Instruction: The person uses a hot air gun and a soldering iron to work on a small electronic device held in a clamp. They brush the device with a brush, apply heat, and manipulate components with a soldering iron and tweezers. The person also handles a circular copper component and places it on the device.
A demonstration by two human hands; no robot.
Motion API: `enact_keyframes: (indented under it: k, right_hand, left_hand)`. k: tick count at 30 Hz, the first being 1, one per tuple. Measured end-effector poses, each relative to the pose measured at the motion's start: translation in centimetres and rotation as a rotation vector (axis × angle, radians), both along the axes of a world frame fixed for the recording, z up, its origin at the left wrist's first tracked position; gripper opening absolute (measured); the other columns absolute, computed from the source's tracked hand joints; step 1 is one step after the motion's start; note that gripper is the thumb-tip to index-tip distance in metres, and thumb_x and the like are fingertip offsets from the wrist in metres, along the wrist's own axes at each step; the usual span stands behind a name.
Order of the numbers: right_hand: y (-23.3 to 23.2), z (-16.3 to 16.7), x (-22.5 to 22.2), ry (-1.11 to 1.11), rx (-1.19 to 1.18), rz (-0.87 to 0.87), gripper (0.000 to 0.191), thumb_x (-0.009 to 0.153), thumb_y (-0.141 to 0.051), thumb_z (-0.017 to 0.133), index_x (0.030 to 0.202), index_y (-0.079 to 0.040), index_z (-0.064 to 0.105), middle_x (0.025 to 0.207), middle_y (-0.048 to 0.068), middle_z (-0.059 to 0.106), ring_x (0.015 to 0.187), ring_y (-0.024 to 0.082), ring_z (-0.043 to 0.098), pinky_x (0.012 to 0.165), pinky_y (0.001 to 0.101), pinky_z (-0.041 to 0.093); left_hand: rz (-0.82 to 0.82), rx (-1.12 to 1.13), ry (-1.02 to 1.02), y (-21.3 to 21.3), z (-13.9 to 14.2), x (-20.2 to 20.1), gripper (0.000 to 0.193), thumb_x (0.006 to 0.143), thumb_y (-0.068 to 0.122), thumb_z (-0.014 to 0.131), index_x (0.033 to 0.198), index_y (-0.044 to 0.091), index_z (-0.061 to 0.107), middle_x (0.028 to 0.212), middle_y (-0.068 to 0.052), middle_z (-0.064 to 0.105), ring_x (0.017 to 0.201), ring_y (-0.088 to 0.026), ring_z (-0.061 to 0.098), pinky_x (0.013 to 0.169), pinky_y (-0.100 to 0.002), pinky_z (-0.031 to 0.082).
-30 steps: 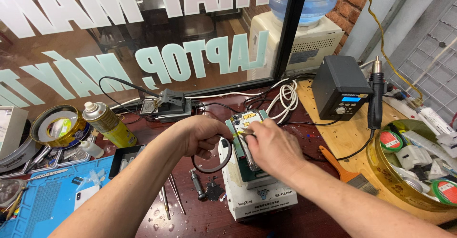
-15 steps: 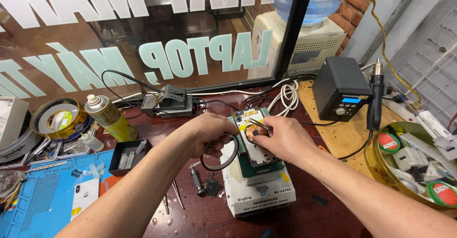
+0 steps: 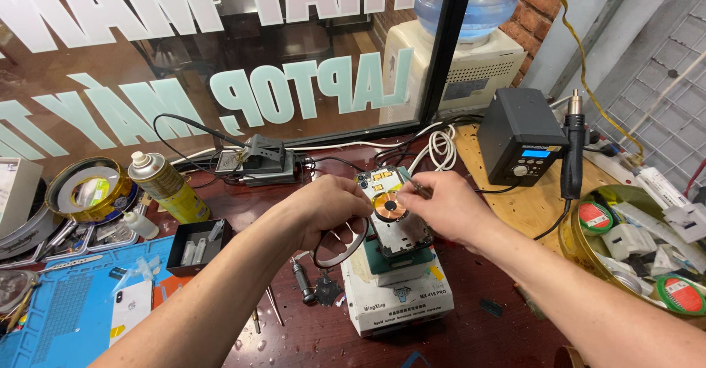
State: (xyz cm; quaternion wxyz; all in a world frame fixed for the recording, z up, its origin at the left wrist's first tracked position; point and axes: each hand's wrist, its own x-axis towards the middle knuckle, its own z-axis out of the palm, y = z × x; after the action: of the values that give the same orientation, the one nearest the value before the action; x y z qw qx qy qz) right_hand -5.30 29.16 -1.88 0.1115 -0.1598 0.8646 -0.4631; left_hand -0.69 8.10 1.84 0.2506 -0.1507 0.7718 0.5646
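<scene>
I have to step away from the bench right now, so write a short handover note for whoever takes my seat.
Left hand: steadies the opened phone with the copper coil at its left edge.
Right hand: pinches a thin metal tool at the phone's upper right.
Phone lies back-open on the white and green heating stand, on the dark red bench.
Done: back cover off.
Left: cannot tell from this view.

coil (image 3: 387,208): copper-orange, ringed, centre of frame
heating block (image 3: 397,294): white body, green top, below centre
spray can (image 3: 168,187): yellow with grey cap, left of centre
mat (image 3: 51,324): bright blue, lower left
station (image 3: 521,136): black with blue lit display, right
tape rolls (image 3: 596,216): green and red, in a yellow basin, far right
</scene>
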Motion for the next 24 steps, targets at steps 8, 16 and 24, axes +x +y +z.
enact_keyframes:
  k: [8,16,24]
  right_hand:
    - [0.6,1.1,-0.4,-0.528,-0.359,-0.060,0.022,0.095,-0.025,0.067,0.103,-0.005,0.070,0.065,-0.007,0.045,0.046,0.002,0.025,0.040,0.0249,0.017]
    - [-0.3,1.2,0.9,-0.514,-0.273,-0.008,0.023,0.089,-0.020,0.074,0.104,-0.004,0.072,0.069,-0.007,0.064,0.047,0.002,0.032,0.041,0.0229,0.021]
    - [1.1,2.1,-0.7,-0.606,-0.488,-0.024,0.044,0.092,-0.041,0.067,0.102,0.001,0.070,0.075,-0.001,0.067,0.045,0.001,0.027,0.037,0.0204,0.020]
  left_hand:
    - [-0.001,0.004,-0.008,0.8,0.2,0.4,0.013,0.090,0.013,0.066,0.102,0.007,0.068,0.069,-0.006,0.062,0.045,-0.013,0.051,0.040,-0.032,0.045]
    - [-0.002,0.035,-0.022,1.0,-0.5,0.5,0.014,0.090,0.013,0.066,0.102,0.007,0.068,0.070,-0.006,0.062,0.046,-0.013,0.051,0.041,-0.032,0.045]
    - [0.033,0.053,-0.035,1.0,-0.6,-0.2,0.014,0.091,0.013,0.066,0.102,0.005,0.069,0.068,-0.007,0.062,0.046,-0.013,0.051,0.040,-0.031,0.043]
